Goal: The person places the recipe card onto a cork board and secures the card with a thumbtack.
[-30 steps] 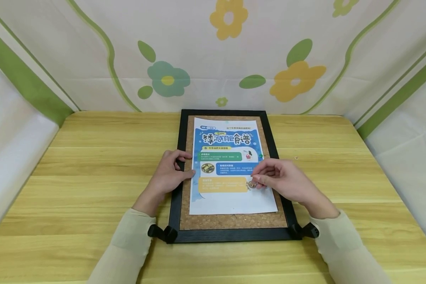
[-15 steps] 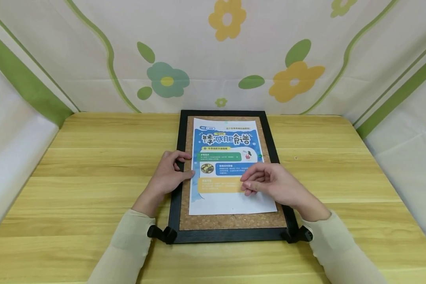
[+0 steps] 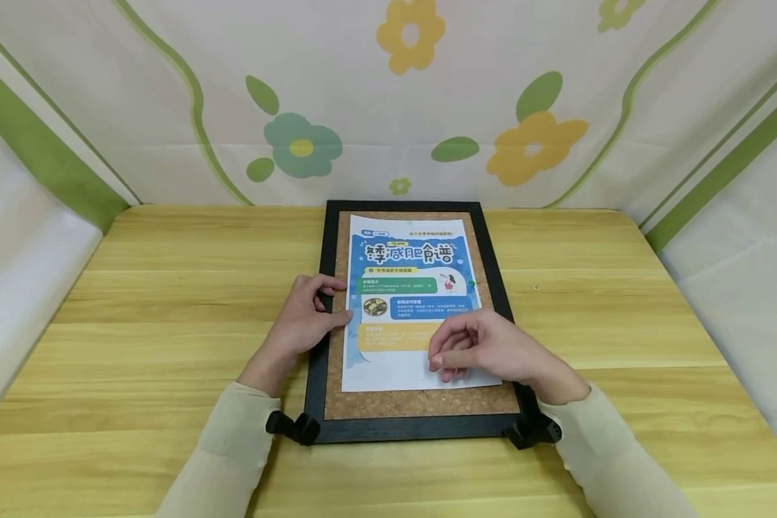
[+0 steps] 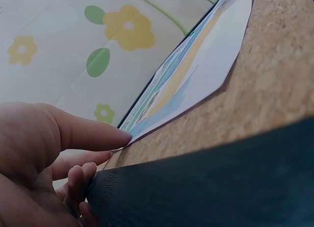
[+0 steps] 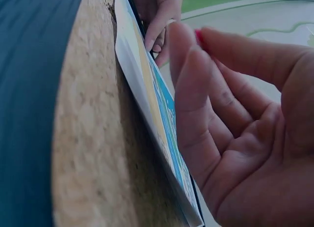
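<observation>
A printed sheet of paper (image 3: 388, 370) lies on a black-framed cork board (image 3: 421, 406). My left hand (image 3: 301, 316) rests at the board's left side, thumb and index fingertips touching the sheet's left edge. In the left wrist view the thumb (image 4: 93, 133) presses that edge, while other fingers bend beside the black frame (image 4: 196, 183). Over the sheet's lower right part, my right hand (image 3: 482, 349) pinches a small red push pin (image 5: 198, 38) between thumb and index finger. Mostly hidden by the fingertips, the pin shows only in the right wrist view.
A green pin (image 3: 471, 283) sits at the sheet's right edge, and a pale green one (image 3: 409, 223) at its top. One tiny clear object (image 3: 535, 287) lies on the wooden table (image 3: 621, 324) to the right. Behind the board hangs a flowered cloth (image 3: 356, 108).
My right hand has moved left and down over the sheet, from its right middle toward its lower part. The left hand stays at the sheet's left edge.
</observation>
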